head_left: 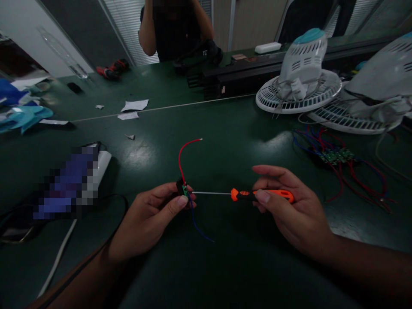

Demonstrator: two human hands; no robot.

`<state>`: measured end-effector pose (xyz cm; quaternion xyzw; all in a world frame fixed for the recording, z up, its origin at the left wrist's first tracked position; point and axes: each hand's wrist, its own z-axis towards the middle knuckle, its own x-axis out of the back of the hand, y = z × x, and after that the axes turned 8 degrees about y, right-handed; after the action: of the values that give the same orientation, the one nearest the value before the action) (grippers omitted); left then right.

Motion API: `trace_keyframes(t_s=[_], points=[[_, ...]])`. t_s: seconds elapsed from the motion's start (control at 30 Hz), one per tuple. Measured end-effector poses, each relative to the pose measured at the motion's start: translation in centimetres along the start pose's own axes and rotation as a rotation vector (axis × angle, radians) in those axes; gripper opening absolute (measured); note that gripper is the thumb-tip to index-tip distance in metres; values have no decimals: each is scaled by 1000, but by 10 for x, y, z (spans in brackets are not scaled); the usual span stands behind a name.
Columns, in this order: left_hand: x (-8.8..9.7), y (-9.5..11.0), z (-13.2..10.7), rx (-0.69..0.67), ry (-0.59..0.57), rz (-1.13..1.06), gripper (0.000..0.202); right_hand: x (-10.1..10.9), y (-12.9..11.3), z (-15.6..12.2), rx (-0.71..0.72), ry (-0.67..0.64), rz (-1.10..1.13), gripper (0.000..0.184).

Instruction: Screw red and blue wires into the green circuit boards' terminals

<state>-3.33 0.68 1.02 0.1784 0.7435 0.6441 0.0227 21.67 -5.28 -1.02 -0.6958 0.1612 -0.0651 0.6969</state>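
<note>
My left hand [151, 216] pinches a small green circuit board [185, 189] between thumb and fingers. A red wire [184, 153] rises from the board and a blue wire [198, 223] hangs below it. My right hand [289, 210] grips an orange-handled screwdriver [257, 195] held level. Its thin metal shaft points left and its tip touches the board. Both hands hover just above the dark green table [225, 141].
Two white fans [302, 73] lie face down at the back right, beside a heap of small boards with red and blue wires [341, 161]. Paper scraps [133, 107] lie at the back left. A person [175, 28] stands behind the table. A white cable [58, 257] runs at the lower left.
</note>
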Motion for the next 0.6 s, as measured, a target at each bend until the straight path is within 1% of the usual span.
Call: trace_keyframes(t_s=[0.07,0.2,0.3,0.37,0.47,0.6], points=[[0,0,0,-2,-3,-3,12,1,0,1,-6,1,2,32],[-1,-1,0,1,0,-13,12,0,-4,1,-50,-32,-18,25],[0,-1,0,9,2,-16,12,-1,-7,0,-99,-33,-79,31],[0,-1,0,11,4,-16,13,-2,-8,0,-113,-19,-115,30],[-1,-1,1,12,8,-20,12,-3,-9,0,-108,-14,-131,24],[-1,0,1,20,13,-15,12,-3,-8,-1,-76,-9,-87,25]])
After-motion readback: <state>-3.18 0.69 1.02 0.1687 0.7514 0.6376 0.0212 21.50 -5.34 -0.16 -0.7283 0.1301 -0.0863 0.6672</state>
